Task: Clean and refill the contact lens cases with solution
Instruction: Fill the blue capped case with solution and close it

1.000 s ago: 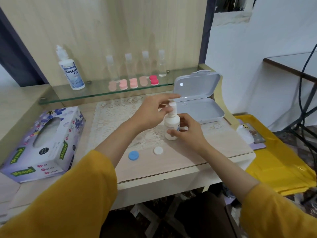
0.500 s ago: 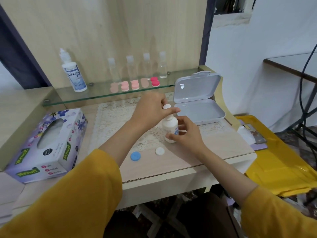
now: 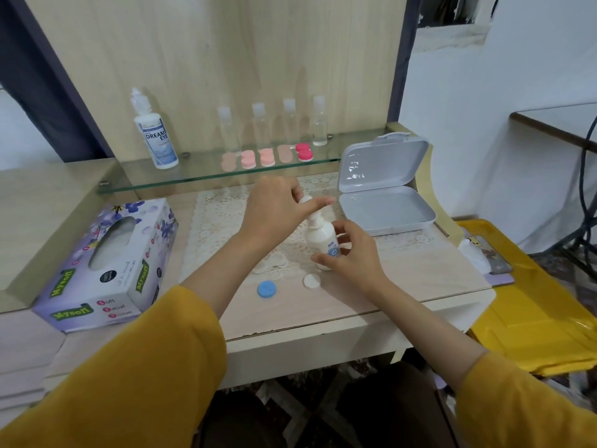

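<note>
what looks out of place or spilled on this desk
No spill shows. A blue cap and a white cap lie loose on the desk, in front of the bottle, off any case. The grey box stands open and empty.

Left hand (image 3: 277, 215) covers most of bottle (image 3: 318, 236) top; label print unreadable.

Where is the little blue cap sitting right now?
In the head view, the blue cap lies on the desk near its front edge, just left of the white cap and front-left of the bottle.
</note>
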Tool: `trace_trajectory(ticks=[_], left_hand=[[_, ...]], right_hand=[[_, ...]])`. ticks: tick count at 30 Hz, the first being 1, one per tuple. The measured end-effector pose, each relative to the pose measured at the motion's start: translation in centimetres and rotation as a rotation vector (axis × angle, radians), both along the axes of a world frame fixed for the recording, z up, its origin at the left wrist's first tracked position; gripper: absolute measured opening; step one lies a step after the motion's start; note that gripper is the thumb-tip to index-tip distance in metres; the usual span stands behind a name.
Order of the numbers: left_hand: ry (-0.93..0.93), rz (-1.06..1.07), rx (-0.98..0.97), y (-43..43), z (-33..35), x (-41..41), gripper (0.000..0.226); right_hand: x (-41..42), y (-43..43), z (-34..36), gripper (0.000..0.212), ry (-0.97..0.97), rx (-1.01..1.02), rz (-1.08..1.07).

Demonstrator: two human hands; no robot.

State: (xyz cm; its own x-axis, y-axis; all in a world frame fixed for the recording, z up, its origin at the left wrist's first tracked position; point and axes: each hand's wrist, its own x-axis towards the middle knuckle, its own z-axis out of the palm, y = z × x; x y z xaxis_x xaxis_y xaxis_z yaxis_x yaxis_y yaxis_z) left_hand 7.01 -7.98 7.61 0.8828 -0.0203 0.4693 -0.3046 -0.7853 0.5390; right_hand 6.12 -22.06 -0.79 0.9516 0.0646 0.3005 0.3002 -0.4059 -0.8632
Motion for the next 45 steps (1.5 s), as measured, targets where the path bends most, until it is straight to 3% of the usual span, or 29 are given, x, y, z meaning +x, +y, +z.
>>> trace_trajectory(ticks=[5, 9, 13, 17, 20, 25, 34, 45], left_hand=[[-0.035, 0.003, -0.245, 1.6, 0.5, -0.8, 0.031], [0.070, 0.061, -0.208, 5.3, -1.4, -1.7, 0.018], [0.201, 0.185, -0.144, 9.4, -5.3, -2.6, 0.029], [0.209, 0.207, -0.165, 11.3, -7.8, -3.5, 0.026], [0.159, 0.202, -0.126, 11.4, -8.2, -3.4, 0.031], [-0.076, 0.102, 0.024, 9.0, -8.3, -4.3, 0.029], [0.121, 0.121, -0.128, 6.8, -10.4, -4.1, 0.043], [0.181, 0.049, -0.227, 7.0, -10.6, -3.7, 0.033]], right_hand=[[-0.2, -0.2, 0.2, 0.044, 0.016, 0.039, 0.012], [0.0, -0.8, 0.2, 0.044, 0.034, 0.063, 0.026], [0.7, -0.9, 0.7, 0.047, 0.009, -0.004, 0.023], [1.1, -0.8, 1.2, 0.050, -0.013, -0.076, 0.046], [1.2, -0.6, 1.4, 0.049, -0.040, -0.144, 0.067], [1.7, -0.4, 1.7, 0.052, -0.042, -0.211, 0.068], [2.4, 0.4, 2.6, 0.054, -0.113, -0.456, 0.158], [3.0, 1.1, 2.5, 0.054, -0.225, -0.781, 0.275]])
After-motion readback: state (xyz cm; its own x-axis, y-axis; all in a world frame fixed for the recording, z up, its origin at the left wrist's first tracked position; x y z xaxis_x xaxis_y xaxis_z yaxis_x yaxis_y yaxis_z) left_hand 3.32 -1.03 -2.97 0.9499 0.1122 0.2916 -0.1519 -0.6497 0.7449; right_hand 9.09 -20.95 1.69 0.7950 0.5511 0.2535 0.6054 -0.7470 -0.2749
